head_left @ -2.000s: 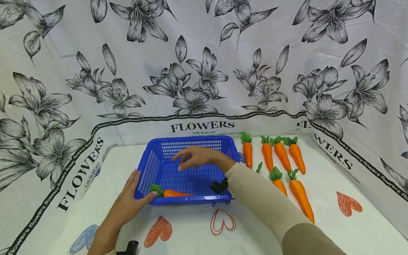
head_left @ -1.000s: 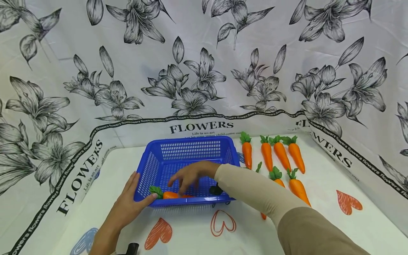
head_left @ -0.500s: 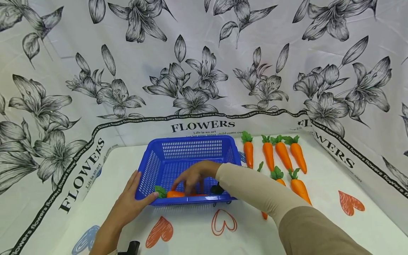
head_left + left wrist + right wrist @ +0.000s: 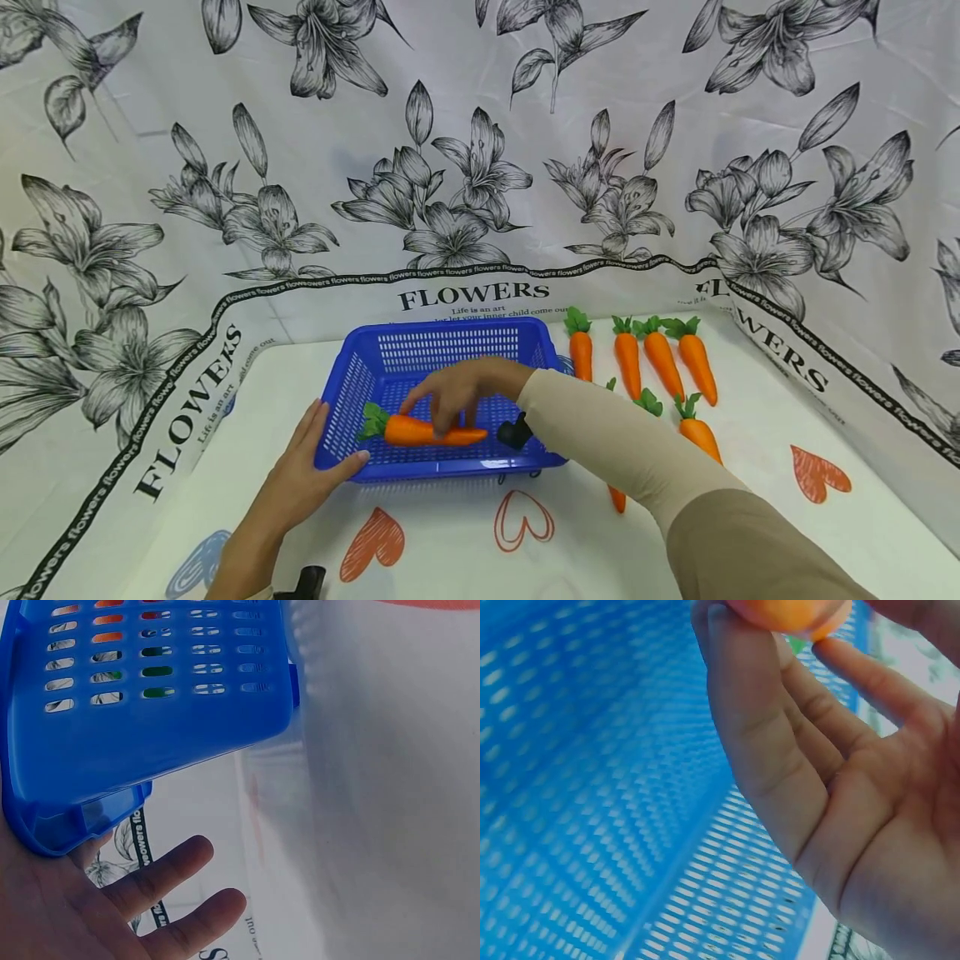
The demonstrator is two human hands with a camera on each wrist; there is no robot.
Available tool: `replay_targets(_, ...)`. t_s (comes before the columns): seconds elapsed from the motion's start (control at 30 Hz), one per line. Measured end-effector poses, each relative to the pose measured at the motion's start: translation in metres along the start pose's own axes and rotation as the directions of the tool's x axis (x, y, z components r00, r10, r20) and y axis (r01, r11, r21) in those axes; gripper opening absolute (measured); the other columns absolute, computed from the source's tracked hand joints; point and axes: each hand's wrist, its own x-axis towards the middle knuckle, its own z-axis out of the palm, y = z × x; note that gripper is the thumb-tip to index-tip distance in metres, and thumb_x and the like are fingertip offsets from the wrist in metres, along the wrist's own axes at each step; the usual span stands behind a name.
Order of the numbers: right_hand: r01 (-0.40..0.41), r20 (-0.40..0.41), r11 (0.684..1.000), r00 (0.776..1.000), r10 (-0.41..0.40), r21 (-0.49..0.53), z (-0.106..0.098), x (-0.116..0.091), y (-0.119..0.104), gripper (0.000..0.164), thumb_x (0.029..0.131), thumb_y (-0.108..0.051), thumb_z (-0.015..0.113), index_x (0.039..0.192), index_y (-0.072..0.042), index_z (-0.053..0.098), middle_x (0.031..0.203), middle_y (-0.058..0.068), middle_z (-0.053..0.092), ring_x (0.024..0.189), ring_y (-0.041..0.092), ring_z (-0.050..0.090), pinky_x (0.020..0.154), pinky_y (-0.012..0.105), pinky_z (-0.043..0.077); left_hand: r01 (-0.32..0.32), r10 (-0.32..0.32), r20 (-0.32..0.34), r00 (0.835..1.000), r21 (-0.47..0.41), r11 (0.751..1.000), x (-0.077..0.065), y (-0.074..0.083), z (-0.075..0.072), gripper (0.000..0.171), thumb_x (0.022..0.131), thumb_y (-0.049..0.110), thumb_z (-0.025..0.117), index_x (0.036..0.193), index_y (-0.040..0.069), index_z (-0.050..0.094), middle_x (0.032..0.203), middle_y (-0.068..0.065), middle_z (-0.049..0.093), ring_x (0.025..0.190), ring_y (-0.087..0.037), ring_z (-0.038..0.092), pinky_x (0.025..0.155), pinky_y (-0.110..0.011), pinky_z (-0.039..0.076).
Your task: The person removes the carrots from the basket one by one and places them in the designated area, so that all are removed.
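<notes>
My right hand (image 4: 463, 385) reaches into a blue plastic basket (image 4: 457, 469) and pinches an orange toy carrot (image 4: 412, 431) with its fingers. The carrot lies sideways, its green leaves (image 4: 372, 421) to the left and its tip to the right. In the right wrist view the curled fingers meet the carrot (image 4: 791, 611) at the top edge of the frame. At the basket's front left corner rests my left hand (image 4: 303, 467), thumb on the rim. Its other fingers (image 4: 169, 870) stretch out straight along the outside in the left wrist view.
Several more toy carrots (image 4: 662, 367) lie on the white table to the right of the basket, some partly hidden by my right sleeve (image 4: 607, 442). Behind the table hangs a white cloth (image 4: 450, 75) printed with flowers.
My right hand has come down into the basket and taken hold of the carrot by the front wall. The carrot now shows higher in view, away from that wall. The left hand stays put.
</notes>
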Motion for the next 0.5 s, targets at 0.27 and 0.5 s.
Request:
replay_targets(0.27, 0.171, -0.142, 0.974, 0.978, -0.151, 0.145, -0.016, -0.029, -0.007, 0.063, 0.085, -0.005, 0.070, 0.141, -0.025, 0.050, 0.102, 0.013, 0.065, 0.085, 0.030, 0.065, 0.069, 0.042, 0.058, -0.005, 0.005, -0.002, 1.000, -0.003, 1.000, 0.001, -0.002, -0.001, 0.106, 0.085, 0.065, 0.058, 0.156, 0.015, -0.002, 0.160, -0.012, -0.006, 0.134, -0.054, 0.019, 0.097, -0.074, 0.021)
replay_targets(0.5, 0.291, -0.255, 0.936, 0.938, -0.237, 0.201, -0.016, -0.051, -0.010, 0.062, 0.085, -0.010, 0.069, 0.142, -0.026, 0.050, 0.103, 0.014, 0.065, 0.086, 0.032, 0.065, 0.068, 0.045, 0.058, 0.000, 0.000, 0.005, 1.000, -0.008, 1.000, 0.000, -0.001, 0.001, 0.106, 0.084, 0.063, 0.060, 0.156, 0.015, -0.002, 0.160, -0.012, -0.008, 0.136, -0.054, 0.015, 0.097, -0.075, 0.020)
